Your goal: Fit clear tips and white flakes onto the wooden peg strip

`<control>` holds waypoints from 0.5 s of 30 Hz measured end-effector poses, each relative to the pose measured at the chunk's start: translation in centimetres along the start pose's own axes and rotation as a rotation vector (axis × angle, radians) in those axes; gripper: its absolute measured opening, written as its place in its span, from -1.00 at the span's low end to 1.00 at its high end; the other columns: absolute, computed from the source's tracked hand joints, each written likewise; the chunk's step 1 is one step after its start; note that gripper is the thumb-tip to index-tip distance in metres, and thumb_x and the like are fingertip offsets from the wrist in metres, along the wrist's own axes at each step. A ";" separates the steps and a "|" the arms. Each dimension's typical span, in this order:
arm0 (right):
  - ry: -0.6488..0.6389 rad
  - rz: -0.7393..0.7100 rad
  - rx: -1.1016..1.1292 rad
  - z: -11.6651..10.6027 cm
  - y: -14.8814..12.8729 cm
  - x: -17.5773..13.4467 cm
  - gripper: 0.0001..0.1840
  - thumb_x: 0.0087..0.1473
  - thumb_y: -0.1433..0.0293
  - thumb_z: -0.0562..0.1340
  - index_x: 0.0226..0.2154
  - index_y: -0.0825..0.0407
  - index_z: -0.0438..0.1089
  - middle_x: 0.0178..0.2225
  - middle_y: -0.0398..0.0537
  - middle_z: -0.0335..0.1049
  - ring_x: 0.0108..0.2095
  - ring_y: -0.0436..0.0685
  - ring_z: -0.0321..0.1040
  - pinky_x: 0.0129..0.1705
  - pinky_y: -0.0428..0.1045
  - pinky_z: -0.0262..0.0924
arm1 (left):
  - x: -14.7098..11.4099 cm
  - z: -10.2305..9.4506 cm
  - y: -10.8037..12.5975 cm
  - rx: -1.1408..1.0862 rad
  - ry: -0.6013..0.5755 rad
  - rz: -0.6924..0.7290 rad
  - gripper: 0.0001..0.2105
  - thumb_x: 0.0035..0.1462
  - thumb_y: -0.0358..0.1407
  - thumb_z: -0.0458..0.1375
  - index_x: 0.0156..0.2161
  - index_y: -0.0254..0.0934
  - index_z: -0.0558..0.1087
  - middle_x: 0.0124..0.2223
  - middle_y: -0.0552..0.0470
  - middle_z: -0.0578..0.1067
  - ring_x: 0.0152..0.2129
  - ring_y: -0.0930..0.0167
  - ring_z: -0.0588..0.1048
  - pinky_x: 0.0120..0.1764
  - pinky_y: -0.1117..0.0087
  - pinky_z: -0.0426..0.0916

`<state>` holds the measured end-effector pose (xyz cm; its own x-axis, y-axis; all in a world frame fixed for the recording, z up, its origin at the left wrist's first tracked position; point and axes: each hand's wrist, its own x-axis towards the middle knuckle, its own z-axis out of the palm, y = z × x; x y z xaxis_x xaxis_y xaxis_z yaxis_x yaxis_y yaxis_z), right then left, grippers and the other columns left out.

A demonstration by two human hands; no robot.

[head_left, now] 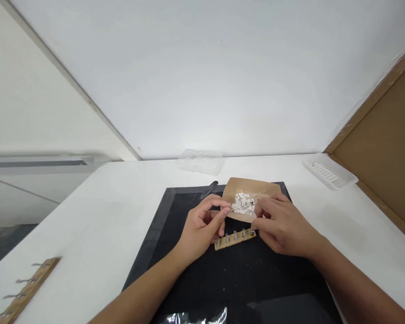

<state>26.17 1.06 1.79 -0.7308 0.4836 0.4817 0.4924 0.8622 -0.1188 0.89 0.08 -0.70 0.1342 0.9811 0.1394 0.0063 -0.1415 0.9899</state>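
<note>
A short wooden strip (pixel 236 240) with several small upright fittings, clear or metallic, lies on a black mat (pixel 256 274). At its left end is my left hand (pixel 204 225), thumb and forefinger pinched together by the paper's edge and lower fingers near the strip. Whatever sits in that pinch is too small to make out. My right hand (pixel 280 222) is closed, its fingertips bunched just above the strip's right end; they hide anything they hold. Behind the strip, a sheet of brown paper (pixel 236 185) carries a heap of small white pieces (pixel 243 203).
A dark-handled tool (pixel 209 190) lies behind my left hand. Clear plastic packaging (pixel 200 162) rests near the wall. At right are a translucent tray (pixel 330 172) and a cardboard box (pixel 384 135). A wooden strip with metal hooks (pixel 30 290) lies at the table's left.
</note>
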 end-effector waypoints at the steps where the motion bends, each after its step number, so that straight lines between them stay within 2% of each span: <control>1: -0.029 0.006 0.011 -0.1 -0.1 0.0 -0.83 0.21 0.56 0.19 -0.35 0.02 0.43 -0.26 -0.08 0.33 -0.29 0.08 0.24 -0.13 0.07 0.03 | 0.0 0.0 0.1 0.008 0.018 0.012 -0.74 0.27 -0.11 0.33 -0.16 -0.29 0.57 -0.14 0.00 0.47 -0.71 0.68 0.38 -0.77 0.65 0.22; 4: -0.102 0.039 0.052 -0.2 -0.4 -0.1 -0.86 0.17 0.54 0.23 -0.25 0.00 0.46 -0.20 -0.08 0.36 -0.23 0.10 0.27 -0.10 0.08 0.04 | 0.0 0.0 0.2 0.017 0.056 0.016 -0.73 0.27 -0.09 0.33 -0.15 -0.29 0.56 -0.15 0.00 0.47 -0.72 0.69 0.37 -0.77 0.66 0.22; 7: -0.170 0.075 0.080 -0.3 -0.5 -0.1 -0.84 0.16 0.53 0.26 -0.21 0.00 0.47 -0.19 -0.06 0.36 -0.20 0.13 0.27 -0.06 0.09 0.06 | 0.0 -0.1 0.1 0.016 0.070 -0.010 -0.71 0.27 -0.08 0.33 -0.14 -0.29 0.54 -0.31 0.08 0.47 -0.75 0.68 0.33 -0.77 0.66 0.20; 11: -0.231 0.094 0.104 -0.2 -0.3 -0.3 -0.84 0.19 0.52 0.25 -0.22 -0.03 0.50 -0.25 -0.07 0.31 -0.23 0.13 0.23 -0.08 0.09 0.06 | 0.0 -0.2 0.0 0.027 0.063 -0.038 -0.70 0.27 -0.05 0.33 -0.13 -0.27 0.53 -0.56 0.24 0.30 -0.81 0.64 0.23 -0.77 0.65 0.17; 15: -0.247 0.117 0.132 -0.3 0.0 -0.4 -0.80 0.24 0.48 0.25 -0.17 -0.09 0.56 -0.25 -0.08 0.30 -0.22 0.14 0.23 -0.09 0.09 0.05 | -0.1 -0.1 -0.2 0.045 0.070 -0.053 -0.68 0.26 -0.03 0.33 -0.13 -0.28 0.53 -0.62 0.28 0.25 -0.82 0.62 0.23 -0.77 0.64 0.15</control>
<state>26.57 0.79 1.82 -0.7734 0.5888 0.2347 0.5259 0.8028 -0.2809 0.82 0.06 -0.92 0.0631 0.9940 0.0899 0.0563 -0.0934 0.9940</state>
